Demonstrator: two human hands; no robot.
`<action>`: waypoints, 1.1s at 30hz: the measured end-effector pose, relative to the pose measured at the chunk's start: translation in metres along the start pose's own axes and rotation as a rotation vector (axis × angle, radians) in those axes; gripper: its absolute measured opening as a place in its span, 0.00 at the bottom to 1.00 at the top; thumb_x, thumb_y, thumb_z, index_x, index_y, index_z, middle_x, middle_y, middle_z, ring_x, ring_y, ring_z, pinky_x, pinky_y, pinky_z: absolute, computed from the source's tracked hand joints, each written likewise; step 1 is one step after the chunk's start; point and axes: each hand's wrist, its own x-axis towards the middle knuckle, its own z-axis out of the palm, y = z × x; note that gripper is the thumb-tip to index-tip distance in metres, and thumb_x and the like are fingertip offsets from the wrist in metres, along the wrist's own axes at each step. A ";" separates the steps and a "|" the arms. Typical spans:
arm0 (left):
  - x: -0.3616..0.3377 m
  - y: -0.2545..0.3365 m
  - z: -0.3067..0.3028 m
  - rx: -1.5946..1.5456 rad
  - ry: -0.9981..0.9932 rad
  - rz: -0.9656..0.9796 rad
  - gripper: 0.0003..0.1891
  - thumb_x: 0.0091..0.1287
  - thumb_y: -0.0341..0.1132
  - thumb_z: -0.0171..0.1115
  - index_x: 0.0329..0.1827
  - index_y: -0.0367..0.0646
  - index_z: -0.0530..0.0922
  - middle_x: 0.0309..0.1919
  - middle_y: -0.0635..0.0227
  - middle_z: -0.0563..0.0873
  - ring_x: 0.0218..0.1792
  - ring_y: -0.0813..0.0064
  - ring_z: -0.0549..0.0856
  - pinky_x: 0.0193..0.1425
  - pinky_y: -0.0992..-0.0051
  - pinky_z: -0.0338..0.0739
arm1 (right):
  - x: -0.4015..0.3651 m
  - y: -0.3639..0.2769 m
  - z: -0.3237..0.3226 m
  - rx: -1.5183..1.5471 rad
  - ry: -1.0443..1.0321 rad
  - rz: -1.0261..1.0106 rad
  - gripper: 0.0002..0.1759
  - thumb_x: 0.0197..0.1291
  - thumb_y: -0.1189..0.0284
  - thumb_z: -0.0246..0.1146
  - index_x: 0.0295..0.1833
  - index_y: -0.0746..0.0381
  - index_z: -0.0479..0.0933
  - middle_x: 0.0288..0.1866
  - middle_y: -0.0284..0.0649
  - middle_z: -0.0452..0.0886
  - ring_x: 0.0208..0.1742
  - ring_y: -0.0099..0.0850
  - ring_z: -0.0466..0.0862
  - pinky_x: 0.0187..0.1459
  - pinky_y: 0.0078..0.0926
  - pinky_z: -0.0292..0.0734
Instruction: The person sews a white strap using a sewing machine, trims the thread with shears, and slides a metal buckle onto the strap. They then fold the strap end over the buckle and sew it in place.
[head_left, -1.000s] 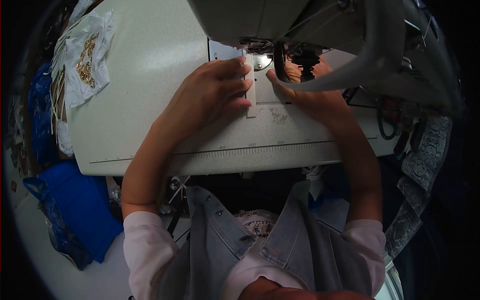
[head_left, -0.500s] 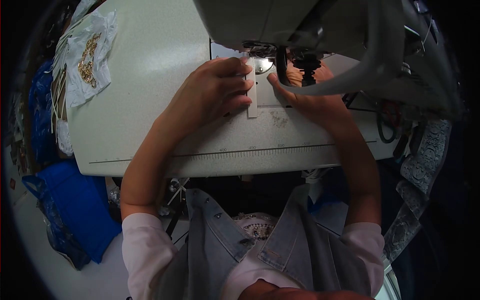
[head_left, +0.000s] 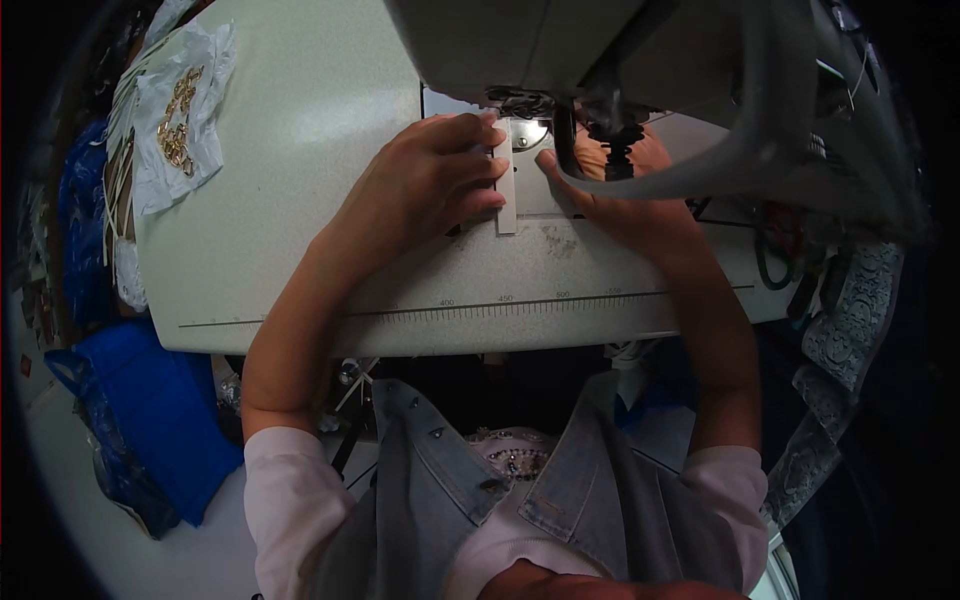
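A narrow white strip (head_left: pixel 507 200) lies lengthwise on the machine bed under the sewing machine head (head_left: pixel 560 45). My left hand (head_left: pixel 435 170) rests at the strip's left side, its fingers bent and their tips against the strip's edge. To the right of the strip, my right hand (head_left: pixel 620 195) lies on the bed, thumb stretched toward the round metal plate (head_left: pixel 528 134). A dark machine part and a pale curved guard hide most of its fingers. The strip's far end disappears beneath the machine head.
Gold chain pieces (head_left: pixel 178 125) lie on crumpled white paper (head_left: pixel 205 150) at the table's upper left. A printed ruler scale (head_left: pixel 470 308) runs along the front edge. A blue bag (head_left: pixel 160 410) stands at lower left, and patterned lace (head_left: pixel 850 310) hangs at the right.
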 end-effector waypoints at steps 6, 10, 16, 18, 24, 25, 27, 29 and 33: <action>-0.002 -0.001 0.003 -0.009 0.008 -0.003 0.15 0.50 0.33 0.72 0.40 0.40 0.83 0.49 0.64 0.80 0.53 0.59 0.80 0.58 0.63 0.75 | -0.002 0.000 -0.001 -0.055 -0.019 -0.041 0.15 0.59 0.63 0.56 0.44 0.60 0.79 0.49 0.41 0.78 0.57 0.38 0.76 0.65 0.39 0.62; -0.001 0.000 0.001 0.024 -0.010 0.013 0.15 0.50 0.33 0.72 0.42 0.40 0.82 0.49 0.64 0.80 0.54 0.59 0.80 0.58 0.63 0.75 | -0.004 0.002 -0.006 0.021 -0.073 -0.019 0.09 0.57 0.67 0.61 0.39 0.61 0.78 0.42 0.42 0.78 0.52 0.39 0.78 0.61 0.38 0.67; -0.002 0.006 -0.001 0.143 -0.047 0.027 0.15 0.53 0.34 0.70 0.43 0.40 0.81 0.51 0.63 0.80 0.54 0.60 0.79 0.59 0.63 0.75 | -0.003 0.007 -0.005 0.067 -0.002 -0.089 0.08 0.55 0.70 0.63 0.37 0.63 0.76 0.38 0.42 0.77 0.45 0.40 0.79 0.55 0.38 0.71; -0.002 0.004 0.001 0.105 -0.023 0.016 0.15 0.54 0.35 0.70 0.44 0.40 0.81 0.51 0.63 0.80 0.55 0.60 0.79 0.59 0.64 0.75 | -0.004 0.007 -0.003 0.080 0.043 -0.120 0.08 0.54 0.70 0.63 0.37 0.63 0.76 0.37 0.42 0.77 0.45 0.40 0.78 0.54 0.38 0.72; -0.002 0.002 0.002 0.074 -0.008 -0.005 0.15 0.53 0.34 0.70 0.44 0.40 0.81 0.50 0.65 0.80 0.55 0.60 0.79 0.59 0.63 0.75 | -0.002 0.006 -0.007 0.103 -0.010 -0.089 0.08 0.55 0.70 0.62 0.37 0.63 0.76 0.37 0.42 0.77 0.44 0.40 0.78 0.54 0.38 0.72; -0.001 0.002 0.002 0.074 -0.008 -0.005 0.15 0.53 0.34 0.70 0.44 0.40 0.81 0.50 0.65 0.80 0.55 0.60 0.79 0.59 0.63 0.75 | -0.002 0.006 -0.007 0.094 -0.004 -0.088 0.08 0.55 0.70 0.62 0.37 0.63 0.77 0.37 0.42 0.77 0.44 0.40 0.78 0.54 0.38 0.72; 0.000 0.001 0.002 0.034 -0.009 -0.025 0.15 0.53 0.33 0.70 0.43 0.40 0.80 0.50 0.65 0.79 0.55 0.60 0.79 0.59 0.63 0.75 | -0.003 0.007 -0.005 0.086 0.001 -0.089 0.08 0.56 0.70 0.62 0.37 0.63 0.77 0.37 0.41 0.77 0.44 0.40 0.78 0.54 0.38 0.73; 0.001 0.002 0.001 0.039 -0.014 -0.020 0.15 0.53 0.33 0.70 0.42 0.40 0.80 0.50 0.65 0.79 0.55 0.60 0.79 0.59 0.63 0.75 | -0.003 0.008 -0.003 0.106 0.021 -0.089 0.08 0.56 0.70 0.61 0.37 0.63 0.77 0.36 0.42 0.77 0.44 0.40 0.78 0.54 0.38 0.72; 0.000 0.003 0.001 0.082 -0.009 -0.004 0.14 0.53 0.33 0.70 0.42 0.40 0.80 0.50 0.65 0.78 0.55 0.60 0.79 0.59 0.62 0.75 | -0.003 0.006 -0.008 0.109 -0.015 -0.057 0.08 0.56 0.70 0.61 0.36 0.64 0.76 0.36 0.42 0.77 0.44 0.41 0.78 0.56 0.38 0.72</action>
